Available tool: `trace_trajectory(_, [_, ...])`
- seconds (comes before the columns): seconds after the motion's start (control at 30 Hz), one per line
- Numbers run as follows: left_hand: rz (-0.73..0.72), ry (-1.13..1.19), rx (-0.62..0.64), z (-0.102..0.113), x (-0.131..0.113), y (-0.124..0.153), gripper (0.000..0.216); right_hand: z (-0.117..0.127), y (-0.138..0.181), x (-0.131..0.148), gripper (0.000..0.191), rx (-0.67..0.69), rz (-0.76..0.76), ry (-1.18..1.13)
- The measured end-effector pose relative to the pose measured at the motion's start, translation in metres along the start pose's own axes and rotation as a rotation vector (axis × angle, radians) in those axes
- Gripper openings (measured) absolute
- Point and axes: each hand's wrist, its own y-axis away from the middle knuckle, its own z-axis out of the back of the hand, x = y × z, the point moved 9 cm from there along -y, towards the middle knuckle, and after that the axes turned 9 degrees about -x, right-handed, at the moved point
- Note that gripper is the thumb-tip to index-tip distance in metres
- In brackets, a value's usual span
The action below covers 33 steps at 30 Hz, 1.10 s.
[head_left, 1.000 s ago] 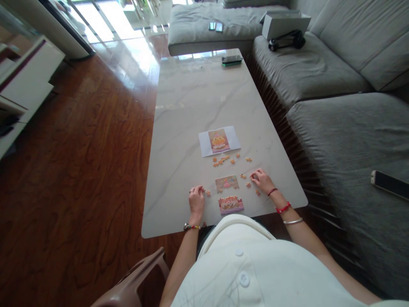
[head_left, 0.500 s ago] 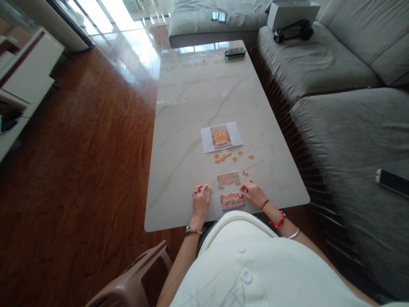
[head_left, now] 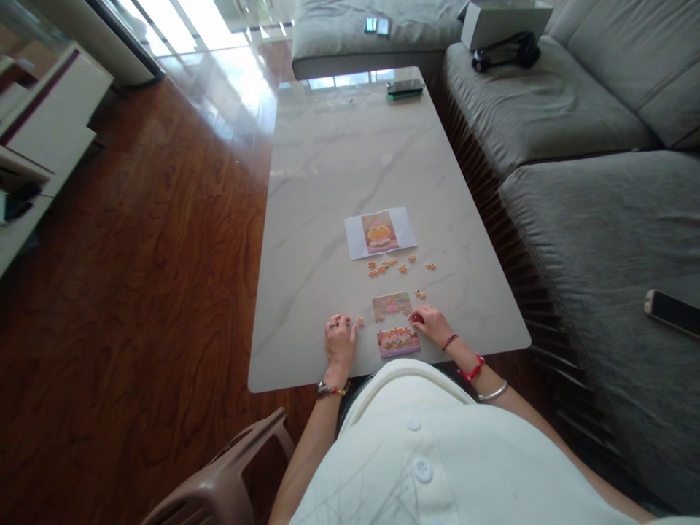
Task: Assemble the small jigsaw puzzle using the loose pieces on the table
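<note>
Right hand (head_left: 433, 326) moved inward near puzzle section (head_left: 398, 343), fingers (head_left: 418, 319) bunched, left hand (head_left: 340, 341) loosely curled, both holds unclear

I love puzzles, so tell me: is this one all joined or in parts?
In parts: a gap separates the upper section from the lower section, and loose pieces lie beyond them.

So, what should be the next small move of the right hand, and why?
Perhaps ease the right hand toward the lower puzzle section: the hand is near that section's upper right corner, and a gap still separates its knobbed edge from the upper puzzle section.
</note>
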Motion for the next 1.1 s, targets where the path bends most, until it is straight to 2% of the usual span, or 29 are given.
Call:
trace_trajectory(0.13, [-0.032, 0.025, 0.014, -0.004, -0.005, 0.000, 0.026, 0.001, 0.001, 0.001, 0.007, -0.009, -0.028, 0.031])
trace_trajectory(0.77, [-0.074, 0.044, 0.071, -0.009, -0.010, -0.004, 0.015, 0.007, 0.001, 0.008, 0.008, -0.040, 0.019, 0.045])
trace_trajectory(0.9, [-0.028, -0.032, 0.017, -0.001, -0.007, -0.004, 0.023, 0.034, -0.006, -0.017, 0.010, -0.176, -0.064, 0.022])
trace_trajectory(0.97, [-0.007, -0.065, 0.002, 0.000, -0.006, -0.004, 0.017, 0.047, -0.011, -0.035, 0.008, -0.218, -0.128, 0.052])
trace_trajectory(1.1, [-0.072, -0.041, 0.001, -0.001, -0.009, -0.010, 0.012, 0.059, -0.024, -0.055, 0.008, -0.165, -0.144, 0.040])
